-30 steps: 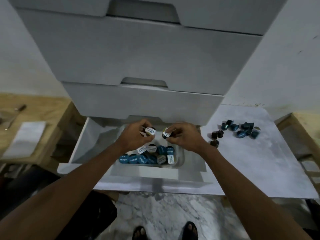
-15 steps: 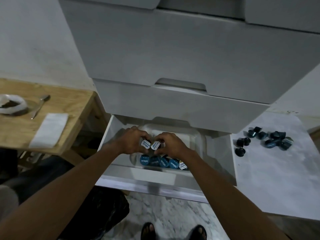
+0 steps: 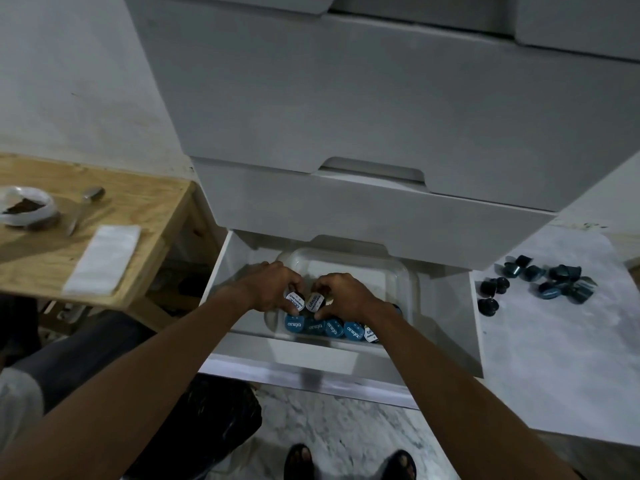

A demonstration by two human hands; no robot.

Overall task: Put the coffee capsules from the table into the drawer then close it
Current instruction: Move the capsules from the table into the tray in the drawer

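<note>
The bottom drawer (image 3: 446, 327) of a white cabinet stands pulled out, and a clear plastic tray (image 3: 349, 268) lies in it. A row of blue-lidded coffee capsules (image 3: 332, 329) lines the tray's near edge. My left hand (image 3: 268, 289) pinches a white-lidded capsule (image 3: 294, 301) over that row. Beside it, my right hand (image 3: 341, 294) pinches another white-lidded capsule (image 3: 316, 302); the two capsules nearly touch. Several dark blue capsules (image 3: 540, 282) lie scattered on the white marble table (image 3: 554, 368) to the right of the drawer.
The shut upper drawers (image 3: 374, 209) overhang the back of the open one. At the left a wooden table (image 3: 41, 251) carries a white bowl (image 3: 26, 209), a spoon (image 3: 83, 206) and a white cloth (image 3: 104, 258). My sandalled feet (image 3: 349, 465) stand on marble floor below the drawer front.
Both hands came closer together and lower over the tray, each still holding its capsule. The camera shifted so the drawer sits further right in the picture.
</note>
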